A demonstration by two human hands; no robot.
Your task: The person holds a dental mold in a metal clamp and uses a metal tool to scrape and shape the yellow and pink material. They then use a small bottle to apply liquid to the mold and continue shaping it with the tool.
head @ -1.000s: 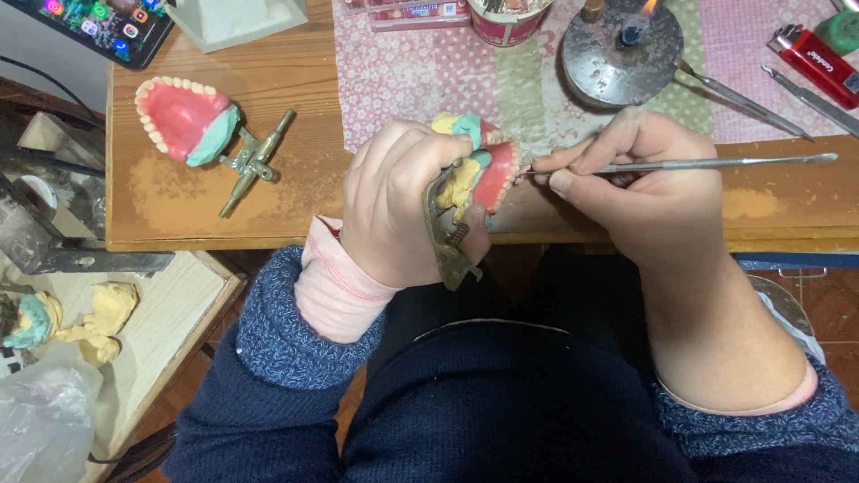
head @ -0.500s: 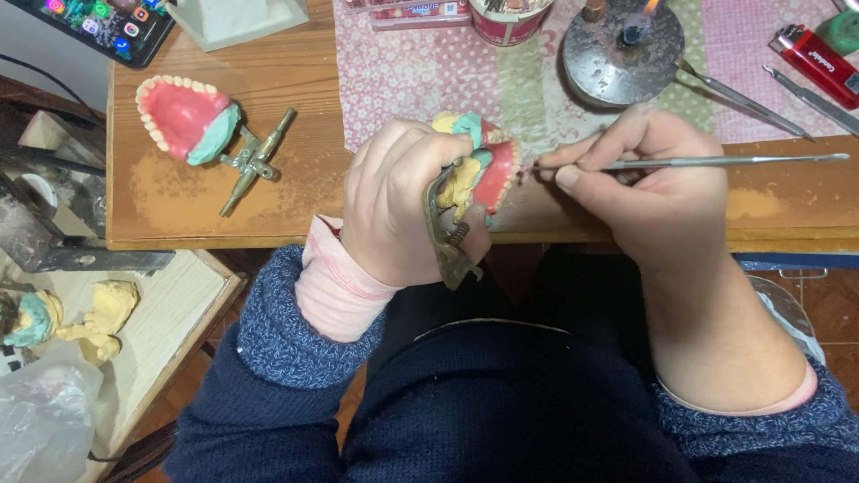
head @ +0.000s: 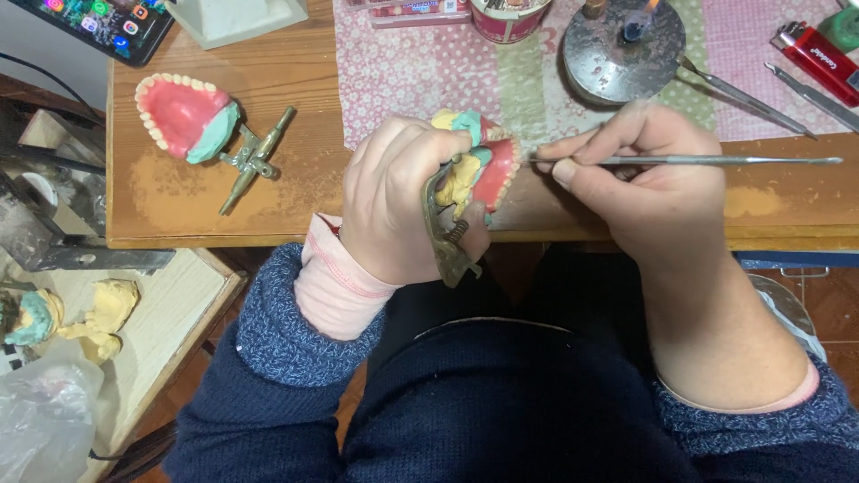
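My left hand [head: 394, 197] grips a denture model [head: 479, 165] with pink gums, pale teeth and yellow and teal plaster, mounted on a brass articulator [head: 443, 246]. It is held at the front edge of the wooden table [head: 304, 192]. My right hand [head: 644, 192] pinches a thin metal carving tool [head: 716, 161] like a pen. The tool's tip touches the teeth on the model's right side, and its long shaft points right.
A second denture on a brass articulator [head: 201, 125] lies at the table's left. A lit burner on a metal dish [head: 622, 40], metal tools [head: 743, 94], a red lighter [head: 819, 58] and a jar [head: 510, 18] rest on a patterned cloth. Plaster casts [head: 76, 317] lie on a lower board.
My right hand and the tool have shifted slightly along the teeth. My left hand holds the model in the same place.
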